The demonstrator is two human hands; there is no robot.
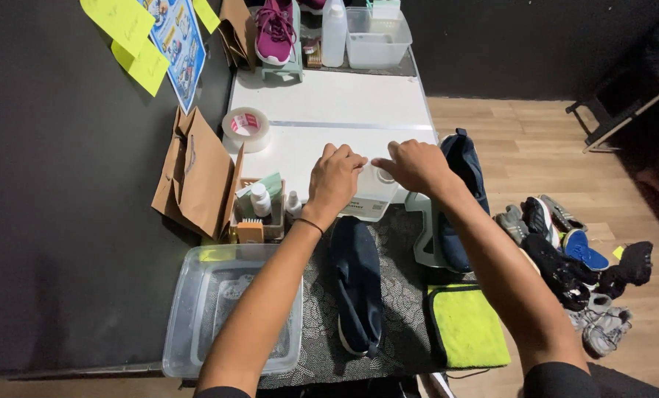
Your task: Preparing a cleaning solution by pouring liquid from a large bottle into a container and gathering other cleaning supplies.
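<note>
Two hands on one small tub, so counting near to far:

- One clear plastic tray [186,317] at the near left, shallow, wet-looking inside.
- One dark navy slip-on shoe [357,284] lying on the patterned mat [403,295]; its twin, the second navy shoe [458,191], sits on a pale shoe stand [422,236] to the right.
- One yellow-green microfibre cloth [468,324] at the near right, soft and floppy.
- One small caddy [259,214] with a couple of little bottles and a brush, left of the hands.
- One translucent white plastic container [374,193] at the table's middle. Left hand [335,180] is clenched over its left top edge; right hand [416,166] pinches the lid area from the right. I'd guess it's light, semi-stiff and a bit slick, so grab the rim or corners rather than the flexy walls.
- One tape roll [245,127] and one brown paper bag [197,177] at the left.
- One pink sneaker [274,29], one white bottle [335,33] and one clear bin [377,37] at the far end.
- One pile of several mixed shoes [573,265] on the floor at right, too jumbled to count.
</note>
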